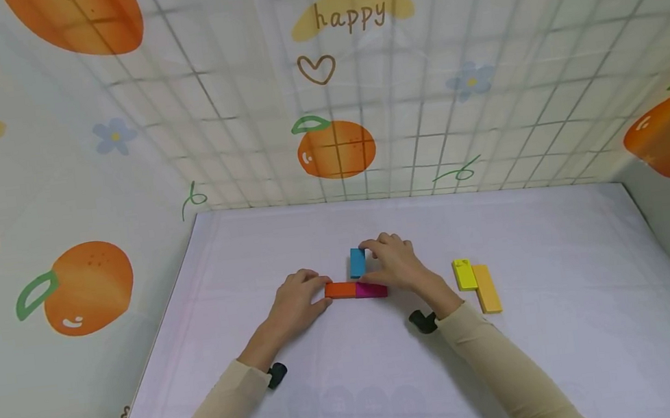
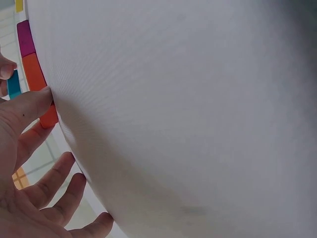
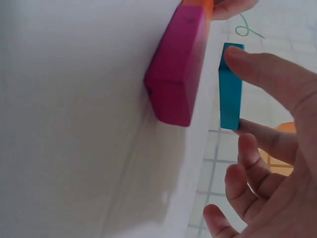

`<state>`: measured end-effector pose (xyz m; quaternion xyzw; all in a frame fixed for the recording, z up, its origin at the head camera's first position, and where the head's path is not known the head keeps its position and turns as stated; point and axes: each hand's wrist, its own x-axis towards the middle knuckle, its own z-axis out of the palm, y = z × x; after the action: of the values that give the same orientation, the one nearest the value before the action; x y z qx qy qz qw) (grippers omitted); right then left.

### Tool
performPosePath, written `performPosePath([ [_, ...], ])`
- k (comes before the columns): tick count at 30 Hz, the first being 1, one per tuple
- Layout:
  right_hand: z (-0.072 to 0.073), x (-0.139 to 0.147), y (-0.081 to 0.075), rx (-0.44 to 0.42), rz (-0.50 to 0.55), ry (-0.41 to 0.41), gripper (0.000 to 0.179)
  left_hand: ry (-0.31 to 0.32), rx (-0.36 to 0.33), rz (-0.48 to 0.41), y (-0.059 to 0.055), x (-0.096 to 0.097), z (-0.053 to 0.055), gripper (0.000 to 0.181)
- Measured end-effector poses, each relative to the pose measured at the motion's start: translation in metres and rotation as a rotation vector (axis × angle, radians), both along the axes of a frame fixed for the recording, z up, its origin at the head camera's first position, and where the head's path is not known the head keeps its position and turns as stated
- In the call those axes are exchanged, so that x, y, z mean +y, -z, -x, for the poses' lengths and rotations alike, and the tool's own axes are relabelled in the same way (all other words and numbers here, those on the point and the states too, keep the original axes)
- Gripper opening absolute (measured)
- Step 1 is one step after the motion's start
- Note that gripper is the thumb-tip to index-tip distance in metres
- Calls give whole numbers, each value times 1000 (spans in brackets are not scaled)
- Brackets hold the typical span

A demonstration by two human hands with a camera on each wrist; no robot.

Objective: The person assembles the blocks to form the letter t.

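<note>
An orange block [image 1: 341, 290] and a magenta block [image 1: 372, 290] lie end to end on the table. My left hand [image 1: 300, 302] pinches the orange block's left end between thumb and index finger, its other fingers spread behind. My right hand [image 1: 396, 263] holds a blue block [image 1: 358, 263] by its ends, thumb at the near end and index finger at the far one. The blue block is just behind the join of the other two. In the right wrist view the magenta block [image 3: 174, 74] is left of the blue block [image 3: 230, 94], with a gap between them.
Right of my right hand, a yellow block [image 1: 465, 275] with small bumps on top lies against a longer amber block [image 1: 487, 289]. A printed cloth [image 1: 253, 142] with oranges and a grid rises behind the white table [image 1: 571, 320].
</note>
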<state>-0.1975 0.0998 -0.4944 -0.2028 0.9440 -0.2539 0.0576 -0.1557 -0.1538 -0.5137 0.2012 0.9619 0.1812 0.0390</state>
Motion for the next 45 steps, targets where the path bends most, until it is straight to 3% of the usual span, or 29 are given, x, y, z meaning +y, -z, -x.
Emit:
performPosePath([
  [17,3,-3,7,-8,-18,-10,63,2,0,4,-3,1,0,39],
  [34,10,-2,7,-119,-5,-54,64,7,13,-13,-3,1,0,37],
  [45,11,-2,10,-126,-12,-71,64,0,-2,4,-3,1,0,39],
])
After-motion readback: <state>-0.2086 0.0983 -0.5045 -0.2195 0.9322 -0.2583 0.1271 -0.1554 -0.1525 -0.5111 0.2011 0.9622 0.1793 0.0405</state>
